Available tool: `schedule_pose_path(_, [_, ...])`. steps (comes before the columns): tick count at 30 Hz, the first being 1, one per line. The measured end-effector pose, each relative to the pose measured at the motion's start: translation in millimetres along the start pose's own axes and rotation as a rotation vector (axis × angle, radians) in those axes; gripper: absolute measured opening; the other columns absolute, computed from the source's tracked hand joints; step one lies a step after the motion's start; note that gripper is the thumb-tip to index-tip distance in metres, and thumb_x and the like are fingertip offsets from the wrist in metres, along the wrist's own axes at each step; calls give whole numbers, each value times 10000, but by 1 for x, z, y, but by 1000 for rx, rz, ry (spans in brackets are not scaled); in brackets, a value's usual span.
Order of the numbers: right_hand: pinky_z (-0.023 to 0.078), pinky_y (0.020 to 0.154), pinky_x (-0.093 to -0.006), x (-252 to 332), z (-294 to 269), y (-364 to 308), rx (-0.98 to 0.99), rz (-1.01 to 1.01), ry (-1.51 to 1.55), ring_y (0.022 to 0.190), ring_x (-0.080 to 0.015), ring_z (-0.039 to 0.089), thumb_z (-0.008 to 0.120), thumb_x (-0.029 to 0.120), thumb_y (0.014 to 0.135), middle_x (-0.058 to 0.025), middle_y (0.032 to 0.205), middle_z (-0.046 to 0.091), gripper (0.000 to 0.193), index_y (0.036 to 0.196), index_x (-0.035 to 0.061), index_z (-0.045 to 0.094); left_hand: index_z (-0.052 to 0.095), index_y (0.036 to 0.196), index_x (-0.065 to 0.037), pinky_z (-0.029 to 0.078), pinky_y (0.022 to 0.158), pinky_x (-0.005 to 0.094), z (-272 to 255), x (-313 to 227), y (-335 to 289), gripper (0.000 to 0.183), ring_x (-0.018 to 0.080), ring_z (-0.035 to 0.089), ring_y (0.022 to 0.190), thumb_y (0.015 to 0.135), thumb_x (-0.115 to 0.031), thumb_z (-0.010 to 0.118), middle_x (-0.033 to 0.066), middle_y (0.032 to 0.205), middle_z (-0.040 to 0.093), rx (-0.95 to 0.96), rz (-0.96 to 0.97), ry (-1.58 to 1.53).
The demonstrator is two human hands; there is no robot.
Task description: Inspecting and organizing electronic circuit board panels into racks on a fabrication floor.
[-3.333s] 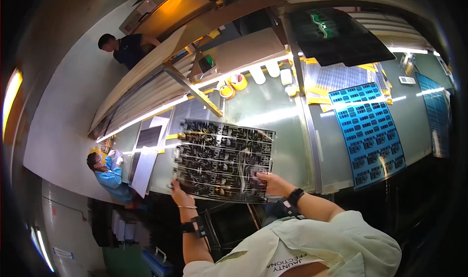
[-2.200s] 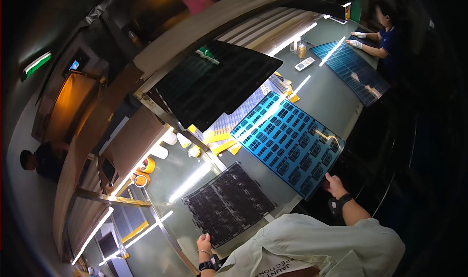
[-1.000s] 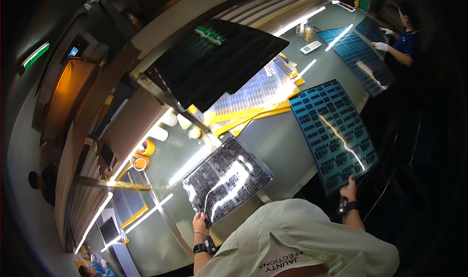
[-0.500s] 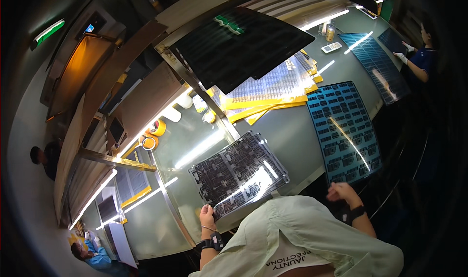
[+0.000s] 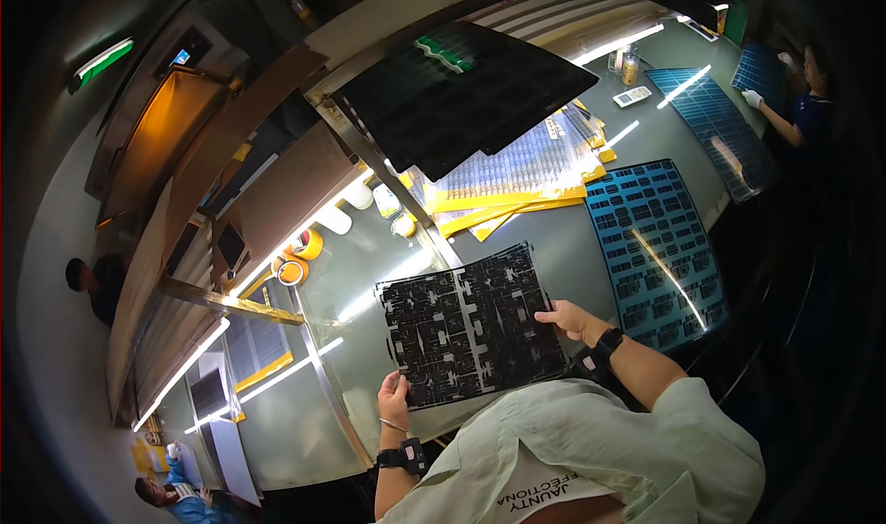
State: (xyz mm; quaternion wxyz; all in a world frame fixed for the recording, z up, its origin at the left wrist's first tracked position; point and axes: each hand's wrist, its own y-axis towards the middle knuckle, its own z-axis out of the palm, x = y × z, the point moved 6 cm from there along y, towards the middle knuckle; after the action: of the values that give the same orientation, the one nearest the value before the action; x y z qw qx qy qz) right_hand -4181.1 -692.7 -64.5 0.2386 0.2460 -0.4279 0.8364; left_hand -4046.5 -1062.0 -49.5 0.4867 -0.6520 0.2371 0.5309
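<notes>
A dark film sheet [image 5: 471, 326] with circuit-like patterns in two halves is raised in front of me, over the near edge of the table. My left hand [image 5: 392, 398] grips its lower left edge, thumb uppermost. On the opposite edge, my right hand [image 5: 570, 321] is closed too, with its other fingers hidden behind the sheet. To the right of that hand lies a blue panel [image 5: 655, 247] bearing rows of dark patterns, partly over the table's edge.
Yellow-edged sheets [image 5: 517, 187] are piled under a large dark board [image 5: 461, 90]. Orange tape rolls [image 5: 293, 270] stand by a lit beam on the left. A remote control [image 5: 632, 97] and another blue panel [image 5: 711, 132] lie farther right, near a gloved co-worker [image 5: 803, 109].
My right hand has moved up and left from beside the blue panel and taken the film sheet's right edge. The sheet has been raised and tilted, losing its bright glare.
</notes>
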Motion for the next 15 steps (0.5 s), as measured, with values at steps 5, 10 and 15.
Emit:
schedule_pose_path(5, [404,847,-301,18,-11,-21,-118,-215,-200,927,-192,528,580,72,826,-133,1028,571,340,1109,-94,492,567,981,17,403,599,185,19,11,2,216,53,496,651,868,-167,562,-16,739,567,13,52,208])
schedule_pose_path(10, [435,758,-284,34,-25,-36,-177,-330,-258,805,-161,566,584,106,805,-81,912,618,263,1012,-56,571,618,939,-40,426,586,217,37,16,3,324,60,523,678,853,-348,566,-1,760,601,22,-144,296])
schedule_pose_path(15, [394,855,-286,33,-30,-42,-126,-446,-200,920,-176,537,546,40,813,-76,1030,584,291,1095,-30,538,575,993,-28,466,460,227,42,14,-11,304,124,613,621,831,-284,586,58,816,617,173,-234,196])
